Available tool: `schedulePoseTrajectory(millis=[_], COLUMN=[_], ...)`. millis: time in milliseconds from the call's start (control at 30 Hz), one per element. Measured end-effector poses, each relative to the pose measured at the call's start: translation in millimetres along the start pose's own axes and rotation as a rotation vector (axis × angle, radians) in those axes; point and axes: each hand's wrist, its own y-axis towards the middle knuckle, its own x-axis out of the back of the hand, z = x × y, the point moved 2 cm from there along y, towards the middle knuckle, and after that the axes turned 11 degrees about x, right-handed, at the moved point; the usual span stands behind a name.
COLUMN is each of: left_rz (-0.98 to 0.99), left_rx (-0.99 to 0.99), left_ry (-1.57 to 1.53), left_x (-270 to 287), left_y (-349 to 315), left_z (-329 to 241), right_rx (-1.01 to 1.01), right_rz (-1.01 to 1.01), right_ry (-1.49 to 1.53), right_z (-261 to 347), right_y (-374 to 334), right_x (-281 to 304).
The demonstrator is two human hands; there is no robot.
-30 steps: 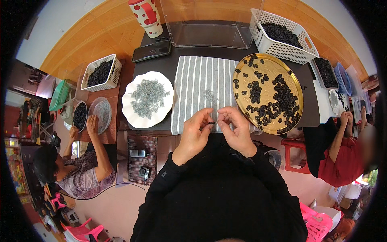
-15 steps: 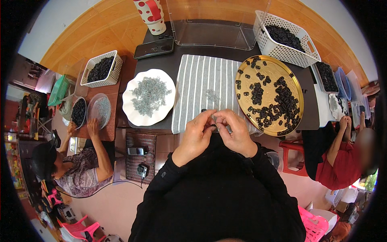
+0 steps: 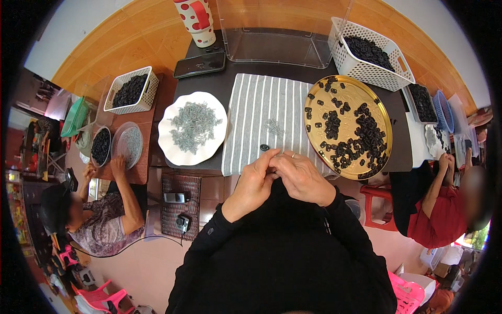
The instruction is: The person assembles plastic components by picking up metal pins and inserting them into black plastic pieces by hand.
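My left hand point(image 3: 253, 179) and my right hand point(image 3: 303, 179) meet at the near edge of a grey-and-white striped cloth point(image 3: 248, 112). Both are closed, fingertips pressed together, and whatever they pinch is hidden behind the fingers. Just beyond my left fingertips lies a small black ring-like piece point(image 3: 264, 147) on the cloth. Farther up sits a little heap of thin, clear-grey pins point(image 3: 274, 126). To the left, a white scalloped plate point(image 3: 166, 144) holds many similar pins. On the right, a round gold tray point(image 3: 388, 118) carries many small black plastic pieces, some grouped in clusters.
At the back stand a clear plastic box point(image 3: 277, 52), a dark phone point(image 3: 200, 64), a spotted tumbler point(image 3: 196, 23) and a white basket point(image 3: 361, 65) of black pieces. People work at both sides: one in a patterned shirt point(image 3: 107, 227), another in red point(image 3: 436, 220).
My fingers have drawn closer together, and the right hand has rolled over the fingertips. A black piece visible between them is now hidden, while the one on the cloth shows more fully.
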Motion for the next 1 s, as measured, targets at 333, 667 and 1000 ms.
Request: schedulePoseTrajectory(millis=[333, 667, 1000], left_rz=[-0.153, -0.178, -0.111], left_rx=[0.237, 0.225, 0.196], left_ry=[-0.494, -0.592, -0.519], left_x=[27, 32, 18], left_y=[-9, -12, -7], left_z=[23, 35, 28], right_rx=[-0.352, -0.261, -0.323], right_rz=[-0.260, -0.124, -0.132], right_ry=[-0.067, -0.335, -0.291], right_z=[-20, -15, -13], right_y=[7, 15, -6], right_x=[-12, -31, -5])
